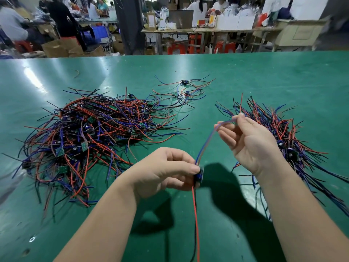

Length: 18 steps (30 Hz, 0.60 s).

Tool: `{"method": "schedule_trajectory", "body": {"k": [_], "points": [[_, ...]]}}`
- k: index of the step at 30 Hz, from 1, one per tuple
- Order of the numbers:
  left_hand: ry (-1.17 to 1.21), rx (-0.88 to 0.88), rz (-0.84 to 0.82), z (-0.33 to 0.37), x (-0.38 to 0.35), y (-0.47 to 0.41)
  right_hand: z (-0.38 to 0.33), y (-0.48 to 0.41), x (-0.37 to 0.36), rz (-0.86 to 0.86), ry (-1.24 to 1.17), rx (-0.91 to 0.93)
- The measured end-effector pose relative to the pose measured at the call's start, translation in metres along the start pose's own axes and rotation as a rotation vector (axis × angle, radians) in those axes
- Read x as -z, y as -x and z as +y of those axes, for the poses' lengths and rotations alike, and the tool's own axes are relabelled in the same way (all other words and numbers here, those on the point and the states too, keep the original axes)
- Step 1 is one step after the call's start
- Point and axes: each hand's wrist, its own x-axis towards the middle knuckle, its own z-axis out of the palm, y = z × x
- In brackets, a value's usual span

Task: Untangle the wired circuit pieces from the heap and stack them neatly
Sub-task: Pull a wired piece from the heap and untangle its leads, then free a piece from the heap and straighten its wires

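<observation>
**Left hand** [164, 171]: fingers curled, thumb and forefinger pinching a small circuit piece [199, 174] above the near middle of the counter [264, 76]. The piece is held clear of the surface.

**Right hand** [253, 144]: raised, palm towards the camera, fingers loosely curled. Thumb and fingertips pinch the free ends of the blue wires [204, 146], which arch up from the circuit piece to this hand.

A red wire [195, 224] and a dark wire beside it hang down from the underside of the piece, out of the lower edge of the view.

**Heap** [88, 133]: a large tangle of red, blue and black wires with small green boards among them, lying on the counter left of the hands.

**Sorted stack** [279, 129]: pieces laid together on the right, behind the right hand, their wires fanning outward.

**Small cluster** [184, 89]: a few loose wired pieces further back, between heap and stack.

**Beyond the counter:** cardboard boxes [58, 48], red stools [175, 49], worktables and seated people, all blurred.
</observation>
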Motion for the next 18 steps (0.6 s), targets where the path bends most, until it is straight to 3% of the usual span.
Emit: {"method": "schedule_trajectory", "body": {"k": [3,5,7,10,13,18], "points": [[0.274,-0.135,0.079,0.004,-0.003,-0.003,0.007,0.005,-0.003,-0.108,0.197,-0.098],[0.486,-0.224,0.168,0.006,-0.004,-0.007,0.017,0.01,-0.003,-0.218,0.558,-0.06],[0.596,-0.298,0.264,0.005,-0.003,-0.011,0.025,0.017,-0.009,-0.368,0.697,0.026],[0.559,-0.359,0.356,0.002,-0.004,-0.013,0.032,0.023,-0.019,-0.453,0.472,0.104],[0.443,-0.38,0.387,-0.003,-0.008,-0.015,0.033,0.023,-0.024,-0.316,0.253,0.078],[0.166,-0.353,0.232,-0.009,-0.013,-0.011,0.024,0.02,-0.022,-0.158,0.017,-0.074]]}}
